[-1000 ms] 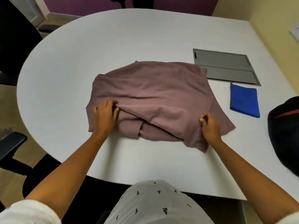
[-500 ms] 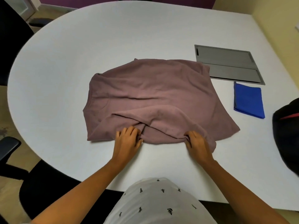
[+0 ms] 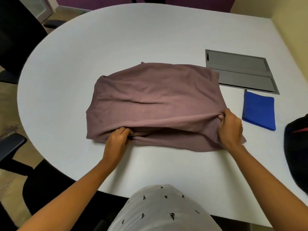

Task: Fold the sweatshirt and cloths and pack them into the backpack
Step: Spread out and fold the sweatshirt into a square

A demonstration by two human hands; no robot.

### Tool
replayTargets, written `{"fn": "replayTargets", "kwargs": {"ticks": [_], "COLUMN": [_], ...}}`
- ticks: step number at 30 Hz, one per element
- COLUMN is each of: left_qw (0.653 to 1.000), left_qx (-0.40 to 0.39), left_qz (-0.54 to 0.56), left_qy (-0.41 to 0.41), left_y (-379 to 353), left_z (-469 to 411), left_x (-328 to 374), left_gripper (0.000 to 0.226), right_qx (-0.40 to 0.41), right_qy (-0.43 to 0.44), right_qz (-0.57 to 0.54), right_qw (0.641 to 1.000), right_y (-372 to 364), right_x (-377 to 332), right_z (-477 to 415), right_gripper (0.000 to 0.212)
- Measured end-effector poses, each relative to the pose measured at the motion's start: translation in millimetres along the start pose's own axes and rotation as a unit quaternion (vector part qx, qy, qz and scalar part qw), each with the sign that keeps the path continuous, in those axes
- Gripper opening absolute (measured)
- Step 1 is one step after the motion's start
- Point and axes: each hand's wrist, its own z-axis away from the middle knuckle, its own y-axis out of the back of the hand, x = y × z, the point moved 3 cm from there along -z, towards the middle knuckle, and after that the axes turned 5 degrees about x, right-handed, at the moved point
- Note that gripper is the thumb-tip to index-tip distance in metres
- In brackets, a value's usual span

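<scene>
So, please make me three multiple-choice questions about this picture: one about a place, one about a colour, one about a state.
1. Where does the folded cloth lie?
A. right of the sweatshirt
B. on top of the sweatshirt
C. inside the backpack

2. What colour is that cloth?
A. yellow
B. blue
C. white

3. What are the hands doing?
A. resting on bare table
B. zipping the backpack
C. gripping the sweatshirt's near edge

Answers:
1 A: the cloth lies on the table, right of the sweatshirt.
2 B: it is plainly blue.
3 C: the left hand and the right hand both pinch the fabric.
</scene>
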Motion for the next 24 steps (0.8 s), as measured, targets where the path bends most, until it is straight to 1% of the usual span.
{"fn": "replayTargets", "kwargs": {"ticks": [3, 5, 7, 10, 12, 16, 19, 21, 23, 24], "left_qw": [1.0, 0.999, 0.999, 1.0, 1.0, 0.993, 0.981, 0.956, 0.919, 0.906], "left_qx": [0.012, 0.006, -0.005, -0.009, -0.002, 0.037, 0.097, 0.145, 0.165, 0.163], "left_qz": [-0.002, -0.005, -0.007, -0.011, -0.017, 0.023, 0.046, 0.058, 0.079, 0.09], "left_qy": [-0.021, -0.039, -0.034, -0.002, 0.023, 0.109, 0.164, 0.25, 0.349, 0.38], "left_y": [11, 12, 9, 3, 0, -2, -6, -12, -20, -24], "left_z": [-3, -1, 5, 22, 30, 34, 34, 35, 38, 39], "left_x": [3, 8, 9, 10, 11, 13, 16, 16, 17, 18], "left_gripper": [0.025, 0.024, 0.025, 0.027, 0.028, 0.03, 0.024, 0.018, 0.025, 0.029], "right_qx": [-0.067, -0.089, -0.093, -0.079, -0.08, -0.152, -0.163, -0.155, -0.147, -0.14], "right_qy": [-0.01, -0.001, 0.023, 0.058, 0.061, -0.003, -0.047, -0.052, -0.047, -0.042], "right_qz": [0.038, 0.049, 0.058, 0.051, 0.04, 0.026, 0.022, 0.008, 0.009, 0.015], "right_qw": [0.997, 0.995, 0.994, 0.994, 0.994, 0.988, 0.985, 0.986, 0.988, 0.989], "right_y": [-9, -20, -27, -31, -34, -45, -45, -45, -47, -48], "right_x": [18, 29, 35, 41, 47, 71, 84, 85, 84, 84], "right_z": [-33, -44, -43, -26, -8, 22, 33, 34, 33, 32], "right_gripper": [0.021, 0.018, 0.013, 0.02, 0.023, 0.047, 0.058, 0.061, 0.059, 0.055]}}
